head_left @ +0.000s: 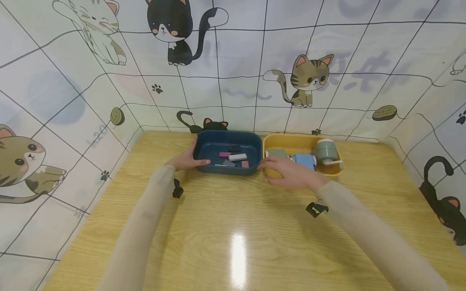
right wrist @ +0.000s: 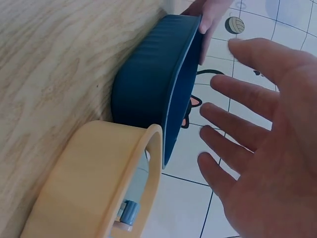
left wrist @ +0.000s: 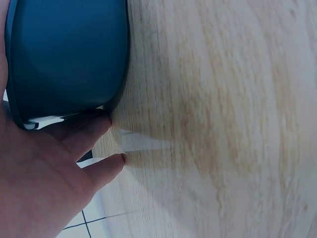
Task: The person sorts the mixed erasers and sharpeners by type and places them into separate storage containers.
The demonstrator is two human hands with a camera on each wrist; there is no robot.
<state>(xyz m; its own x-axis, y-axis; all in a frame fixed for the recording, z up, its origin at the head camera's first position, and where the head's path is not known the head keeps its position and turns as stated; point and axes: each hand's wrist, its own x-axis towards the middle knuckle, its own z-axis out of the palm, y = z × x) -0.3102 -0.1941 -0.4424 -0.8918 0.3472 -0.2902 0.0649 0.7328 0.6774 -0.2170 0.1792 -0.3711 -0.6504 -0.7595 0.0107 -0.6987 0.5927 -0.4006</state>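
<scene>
A dark blue bin (head_left: 228, 171) stands against the wall on the table. Inside lie a white cylinder (head_left: 238, 157), a pink strip (head_left: 225, 154), a pink block (head_left: 245, 164) and small grey and black pieces. My left hand (head_left: 185, 159) holds the bin's left end, thumb over the rim and fingers outside along the wall. Beside it, a yellow bin (head_left: 291, 140) holds a sage-green container (head_left: 325, 150) with a white top and a blue object (head_left: 304, 160). My right hand (head_left: 291, 171), fingers spread and holding nothing, hovers over the yellow bin's near left side.
A wooden table (head_left: 204, 234) lies beneath both bins. Cloth walls (head_left: 240, 52) with cat drawings and grid lines rise behind and at both sides. The two bins stand side by side close to the back wall. Small black devices are strapped at both wrists.
</scene>
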